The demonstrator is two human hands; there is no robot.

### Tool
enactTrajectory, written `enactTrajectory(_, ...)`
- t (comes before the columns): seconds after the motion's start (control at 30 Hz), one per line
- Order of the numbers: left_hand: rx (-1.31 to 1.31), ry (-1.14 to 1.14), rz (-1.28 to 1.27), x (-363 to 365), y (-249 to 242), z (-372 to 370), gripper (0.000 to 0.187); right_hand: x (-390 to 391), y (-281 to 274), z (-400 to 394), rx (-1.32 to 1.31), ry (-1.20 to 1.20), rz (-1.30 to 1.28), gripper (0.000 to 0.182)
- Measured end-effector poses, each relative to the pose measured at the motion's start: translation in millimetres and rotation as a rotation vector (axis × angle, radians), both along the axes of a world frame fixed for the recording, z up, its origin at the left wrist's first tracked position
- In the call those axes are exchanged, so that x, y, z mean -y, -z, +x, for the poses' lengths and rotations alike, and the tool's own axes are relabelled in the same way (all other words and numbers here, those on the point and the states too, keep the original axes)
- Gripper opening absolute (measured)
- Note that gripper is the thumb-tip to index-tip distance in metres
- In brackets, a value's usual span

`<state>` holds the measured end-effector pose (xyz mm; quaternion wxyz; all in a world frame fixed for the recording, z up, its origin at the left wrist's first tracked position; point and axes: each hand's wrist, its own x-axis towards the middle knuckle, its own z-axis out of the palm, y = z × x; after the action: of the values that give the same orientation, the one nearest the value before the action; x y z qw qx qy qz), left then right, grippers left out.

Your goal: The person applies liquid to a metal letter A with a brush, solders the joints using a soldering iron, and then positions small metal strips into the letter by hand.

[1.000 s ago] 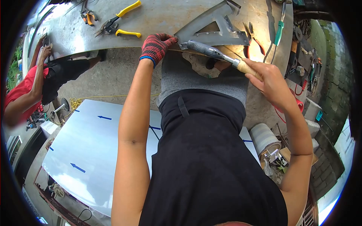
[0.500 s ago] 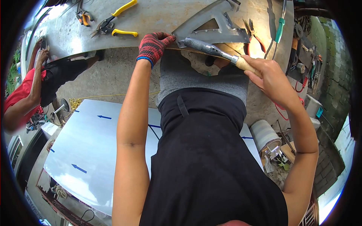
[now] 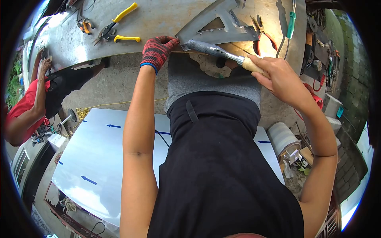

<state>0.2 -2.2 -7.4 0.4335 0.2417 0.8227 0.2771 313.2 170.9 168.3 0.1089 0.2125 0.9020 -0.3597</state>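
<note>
My right hand [image 3: 279, 77] is wrapped round the pale wooden handle of a tool [image 3: 248, 63]. A shiny metal shaft joins that handle to a long, thick, dark head [image 3: 206, 47], which lies over the near left corner of a cut piece of grey sheet metal [image 3: 222, 35]. That piece is roughly triangular, with a triangular opening, and rests at the table's near edge. In a red and black knitted glove, my left hand [image 3: 156, 51] pinches the same corner with its fingertips. Just beyond the sheet lie red-handled pliers [image 3: 264, 35].
On the metal-topped table [image 3: 154, 23] lie yellow-handled snips [image 3: 115, 29], orange-handled pliers [image 3: 84, 25] and a green-handled screwdriver [image 3: 291, 24]. Another person in a red shirt [image 3: 29, 97] works at the left end. Behind me is a pale sheet [image 3: 95, 150] with blue arrows.
The view has shifted slightly, so the table and its tools sit a little further left and up. Both hands keep their grips, and the tool head stays at the sheet's corner.
</note>
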Motion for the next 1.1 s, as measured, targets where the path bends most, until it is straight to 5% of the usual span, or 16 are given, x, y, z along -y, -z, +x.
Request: enactTrajectory(1.1,-0.016,0.012,0.004,0.6,0.7,-1.8,0.034,-2.5,-1.9,2.2,0.035,0.01,-0.029,0.044)
